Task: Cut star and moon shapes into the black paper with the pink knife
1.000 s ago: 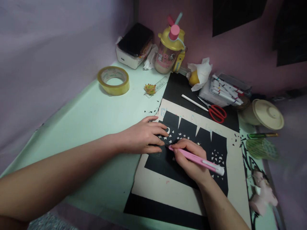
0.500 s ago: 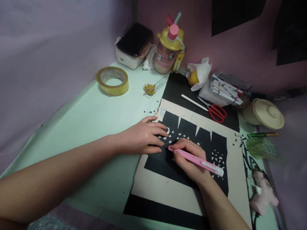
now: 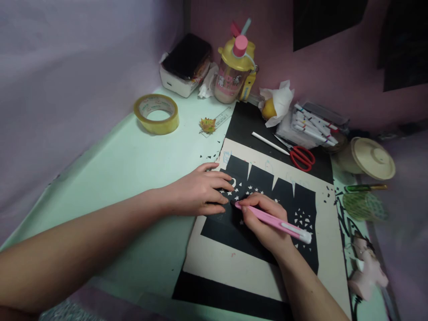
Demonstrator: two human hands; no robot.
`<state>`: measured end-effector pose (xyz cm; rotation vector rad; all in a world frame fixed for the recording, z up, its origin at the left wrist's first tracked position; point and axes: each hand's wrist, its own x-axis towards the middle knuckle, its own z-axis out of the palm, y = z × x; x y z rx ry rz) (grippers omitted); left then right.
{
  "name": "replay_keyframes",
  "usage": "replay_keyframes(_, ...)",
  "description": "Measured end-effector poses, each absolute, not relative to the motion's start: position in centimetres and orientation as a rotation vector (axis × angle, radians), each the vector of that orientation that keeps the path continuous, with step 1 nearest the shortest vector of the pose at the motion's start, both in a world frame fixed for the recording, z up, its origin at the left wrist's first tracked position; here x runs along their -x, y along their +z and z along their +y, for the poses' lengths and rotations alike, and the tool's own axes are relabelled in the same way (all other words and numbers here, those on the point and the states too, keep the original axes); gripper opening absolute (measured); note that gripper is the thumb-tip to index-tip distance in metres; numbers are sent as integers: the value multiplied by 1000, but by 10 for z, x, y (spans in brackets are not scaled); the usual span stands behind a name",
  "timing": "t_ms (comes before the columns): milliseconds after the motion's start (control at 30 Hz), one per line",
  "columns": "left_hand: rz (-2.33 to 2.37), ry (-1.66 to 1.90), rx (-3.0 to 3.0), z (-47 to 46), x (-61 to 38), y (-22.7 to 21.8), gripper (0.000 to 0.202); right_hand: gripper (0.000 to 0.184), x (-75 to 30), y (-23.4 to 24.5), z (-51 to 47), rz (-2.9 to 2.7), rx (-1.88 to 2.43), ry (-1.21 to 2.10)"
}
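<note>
My right hand is closed around a pink craft knife, with its tip on a sheet of black paper near small star-shaped cut-outs. My left hand lies flat on the left part of that black paper, fingers stretched out and pressing it down, fingertips just beside the knife tip. The black paper rests on a cream board, which lies on a larger black mat.
On the pale green table sit a tape roll, a yellow-lidded drink bottle, a white and black box, red-handled scissors, a white stick, a marker pack and a cream lidded bowl. Walls close in at left and behind.
The knife tip has shifted very slightly on the black paper. My left hand has stayed in place.
</note>
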<state>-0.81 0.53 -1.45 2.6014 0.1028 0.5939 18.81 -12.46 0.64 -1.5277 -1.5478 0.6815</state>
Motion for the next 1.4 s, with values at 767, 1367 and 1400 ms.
replay_keyframes(767,113,587,-2604,5,8,-14,12,14,-189,6,-127,-1534,1569,719)
replay_keyframes(1367,123,507,-2611,6,9,-12,11,16,-189,5,-131,-1165,1667,711)
replay_keyframes(1400,121,506,-2616,6,10,-11,11,17,-189,5,-132,-1134,1669,720)
